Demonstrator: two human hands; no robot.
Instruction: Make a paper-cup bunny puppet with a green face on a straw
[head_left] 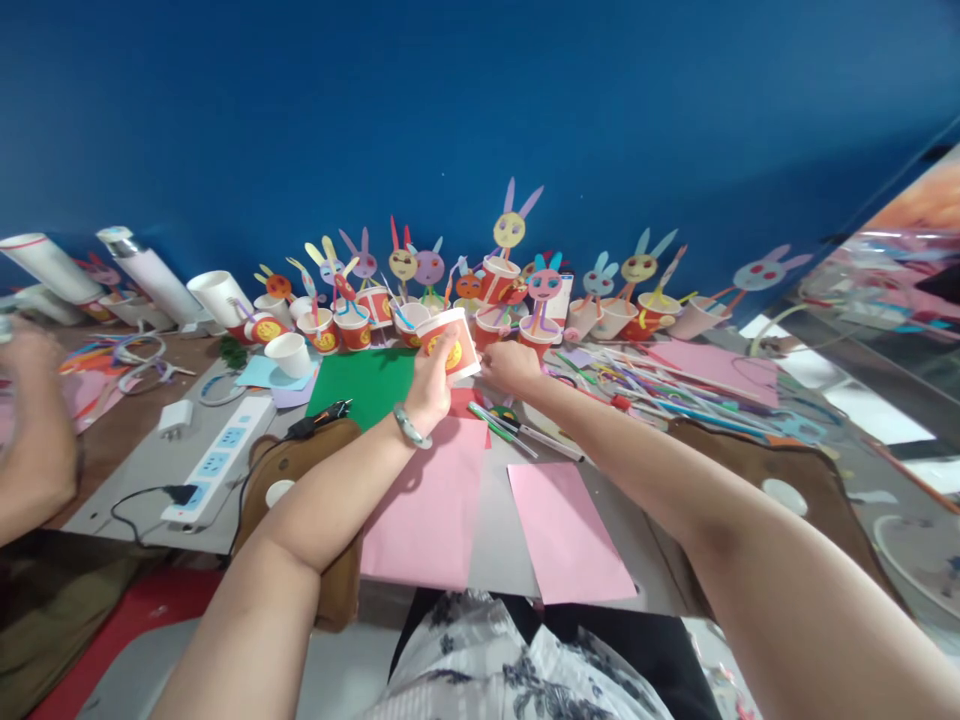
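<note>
My left hand is closed around a red and white paper cup with a yellow emblem, held tilted above the table; a bracelet circles that wrist. My right hand is curled just to the right of the cup, its fingers closed near the cup's side; what it pinches, if anything, is hidden. Behind the hands stands a row of paper cups with paper bunny heads on sticks. A green paper sheet lies under the left hand and pink sheets lie nearer me.
A white power strip with a plug sits at left, near a white cup. Coloured straws and pens litter the right side. Another person's arm shows at far left. A blue wall rises behind.
</note>
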